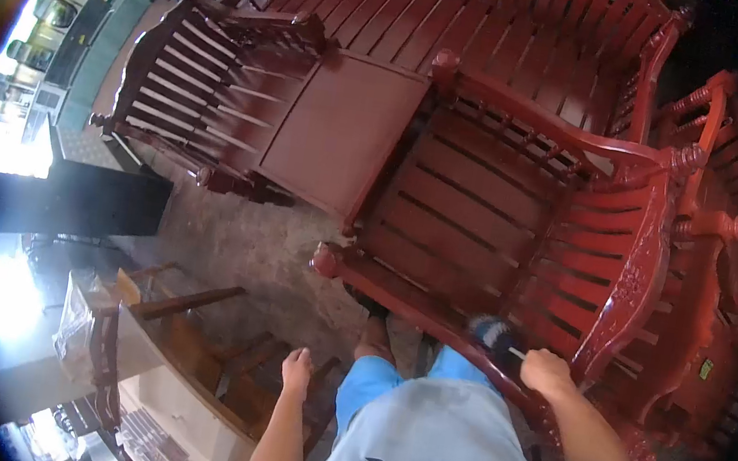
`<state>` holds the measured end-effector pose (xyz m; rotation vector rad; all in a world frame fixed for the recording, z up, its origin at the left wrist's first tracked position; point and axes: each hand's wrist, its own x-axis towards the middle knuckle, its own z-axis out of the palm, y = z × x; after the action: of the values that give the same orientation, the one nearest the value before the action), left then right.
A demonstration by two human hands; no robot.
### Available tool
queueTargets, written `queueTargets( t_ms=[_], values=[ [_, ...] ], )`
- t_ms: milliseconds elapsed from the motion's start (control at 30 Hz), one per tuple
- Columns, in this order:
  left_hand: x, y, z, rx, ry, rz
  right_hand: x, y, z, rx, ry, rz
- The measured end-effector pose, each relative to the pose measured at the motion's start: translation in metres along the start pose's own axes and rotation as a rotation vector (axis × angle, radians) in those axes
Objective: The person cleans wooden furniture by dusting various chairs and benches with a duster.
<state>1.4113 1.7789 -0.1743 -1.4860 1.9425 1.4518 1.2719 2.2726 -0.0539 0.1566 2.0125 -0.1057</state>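
Note:
My right hand [546, 372] is closed round the pale handle of a duster [495, 332], whose fluffy dark and white head is blurred. The duster's head is at the near armrest [416, 297] of a glossy red-brown wooden armchair [473, 203] with a slatted seat and back; whether it touches the wood I cannot tell. My left hand [297, 370] hangs low at my left side with its fingers curled in, and nothing shows in it. It is nearest to some brown wooden furniture [221, 361] and apart from the armchair.
A small square wooden table [343, 131] stands beyond the armchair, with a second slatted chair [187, 75] past it. A long slatted bench [475, 32] runs along the back. More red-brown furniture [695, 317] stands at right. A dark box-like surface [97, 199] is at left, above the concrete floor [244, 236].

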Motion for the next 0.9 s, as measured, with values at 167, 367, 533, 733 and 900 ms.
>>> queueTargets(
  t_ms=[167,367,533,733,900],
  values=[
    [0.144,0.104,0.063,0.246,0.255,0.341,0.019,-0.044,-0.039,0.395,0.277,-0.147],
    [0.188,0.204,0.125,0.471,0.099,0.231,0.171,-0.166,-0.037,0.944,0.509,-0.313],
    [0.184,0.206,0.126,0.524,0.283,0.253,0.354,-0.247,-0.12,1.042,0.756,-0.255],
    [0.187,0.208,0.126,0.526,0.281,0.237,0.421,-0.356,-0.111,1.233,0.526,-0.301],
    [0.188,0.209,0.124,0.519,0.233,0.25,0.395,-0.377,-0.059,0.466,0.366,-0.615]
  ],
)
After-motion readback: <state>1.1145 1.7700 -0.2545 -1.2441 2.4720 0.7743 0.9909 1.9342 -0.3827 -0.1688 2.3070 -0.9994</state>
